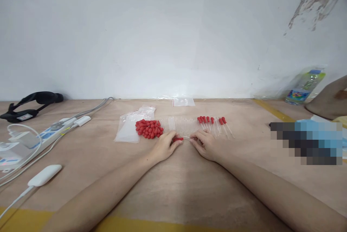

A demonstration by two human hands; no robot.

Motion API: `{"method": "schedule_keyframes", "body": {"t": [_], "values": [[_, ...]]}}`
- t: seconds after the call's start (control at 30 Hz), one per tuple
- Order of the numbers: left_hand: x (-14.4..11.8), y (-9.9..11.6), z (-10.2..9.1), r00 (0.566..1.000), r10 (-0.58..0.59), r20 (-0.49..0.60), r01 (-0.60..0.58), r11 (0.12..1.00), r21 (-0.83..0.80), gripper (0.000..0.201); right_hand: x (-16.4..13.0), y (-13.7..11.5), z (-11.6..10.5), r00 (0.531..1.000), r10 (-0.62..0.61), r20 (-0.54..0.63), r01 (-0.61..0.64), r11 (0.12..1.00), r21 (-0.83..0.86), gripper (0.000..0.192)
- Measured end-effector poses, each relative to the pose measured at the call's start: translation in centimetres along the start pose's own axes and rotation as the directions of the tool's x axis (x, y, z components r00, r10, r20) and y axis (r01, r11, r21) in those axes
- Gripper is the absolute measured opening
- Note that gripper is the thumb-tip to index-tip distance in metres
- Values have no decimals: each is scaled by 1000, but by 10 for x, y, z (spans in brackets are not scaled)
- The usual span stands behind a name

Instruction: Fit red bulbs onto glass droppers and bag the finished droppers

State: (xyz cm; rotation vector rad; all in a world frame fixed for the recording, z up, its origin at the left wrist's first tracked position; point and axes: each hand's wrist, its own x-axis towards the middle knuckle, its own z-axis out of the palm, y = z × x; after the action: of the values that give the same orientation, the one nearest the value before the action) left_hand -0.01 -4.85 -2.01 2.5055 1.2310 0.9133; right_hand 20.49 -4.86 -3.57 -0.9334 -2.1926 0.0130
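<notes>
Left hand (165, 147) pinches a red bulb (179, 139) (seemingly rubber); right hand (206, 145), a clear tube (186, 138).

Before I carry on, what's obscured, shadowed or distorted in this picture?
Head view: a pixelated patch at right hides detail; head view: clear tubes look faint against the table; head view: shadow darkens the table beside the right forearm; head view: wide-angle stretch seems strongest toward the edges.

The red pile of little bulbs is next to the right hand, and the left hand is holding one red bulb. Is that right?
Not quite: the red pile is next to the left hand, not the right hand, as the head view shows. The left hand is holding one red bulb.
</notes>
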Motion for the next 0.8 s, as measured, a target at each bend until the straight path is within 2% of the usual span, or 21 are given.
{"method": "schedule_keyframes", "body": {"t": [0.23,0.57,0.8], "values": [[-3,0,-1,998,44,-47,-47,998,-48,10,-1,-1,0,999,-36,34,35,998,47,14],[-3,3,-5,988,156,8,-154,977,-145,17,-2,9,0,992,-94,82,90,994,59,19],[-6,2,-4,982,184,45,-179,980,-83,21,-2,4,-4,990,-102,99,106,994,-29,25]]}}
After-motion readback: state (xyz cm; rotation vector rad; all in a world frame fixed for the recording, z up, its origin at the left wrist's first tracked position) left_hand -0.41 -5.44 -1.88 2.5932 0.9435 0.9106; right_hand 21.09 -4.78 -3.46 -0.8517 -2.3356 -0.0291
